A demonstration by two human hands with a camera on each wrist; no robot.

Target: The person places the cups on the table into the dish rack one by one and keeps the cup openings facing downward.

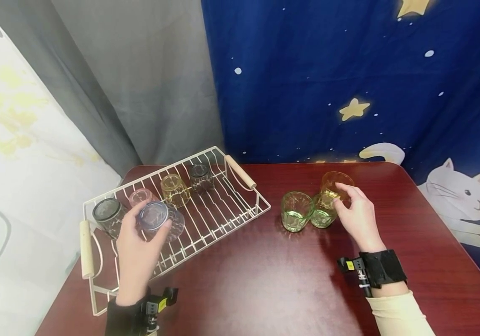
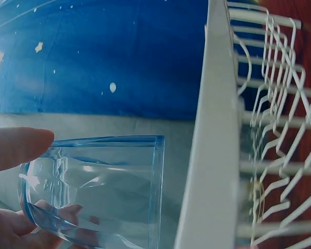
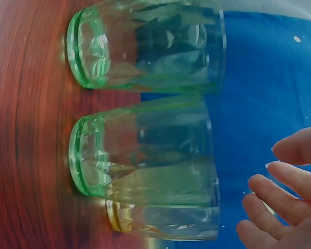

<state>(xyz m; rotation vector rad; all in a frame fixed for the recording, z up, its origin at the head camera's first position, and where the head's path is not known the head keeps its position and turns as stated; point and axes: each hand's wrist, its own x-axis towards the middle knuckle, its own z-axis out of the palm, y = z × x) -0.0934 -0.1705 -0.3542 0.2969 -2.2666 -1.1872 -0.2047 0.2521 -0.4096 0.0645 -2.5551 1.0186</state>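
Head view: the left grip [image 1: 135, 249] is clamped on a clear blue tumbler [image 1: 154, 215], thumb on one side and fingers on the other, base up over the one white wire rack with pale wooden handles [image 1: 240, 171]; that inverted pose matches the rack's other tumblers, probably so that they drain with their mouths on the wires; just left of this grip is a dark grey clear tumbler [image 1: 108, 212], just beyond it a pale pink clear tumbler [image 1: 141, 196], beyond and to its right an amber clear tumbler [image 1: 174, 189], and farthest off a second dark grey tumbler [image 1: 201, 175]; four in the rack, a fifth in the grip. The right grip [image 1: 359, 217], fingers apart and holding nothing, hangs beside a clear yellow tumbler [image 1: 328, 196]; to its left are a clear green tumbler [image 1: 321, 218] and, farther, another green tumbler [image 1: 295, 210]; these three stand mouth up on the dark red wooden surface [image 1: 256, 289], likely grouped for easy reach.

Left wrist view: the grip pinches the blue tumbler near its base, leaving the rim free and facing the rack.

Right wrist view: the fingers are clear of all three tumblers, two green and one yellow; the yellow is partly hidden behind the green one nearer the grip; whether those two touch, I cannot tell.
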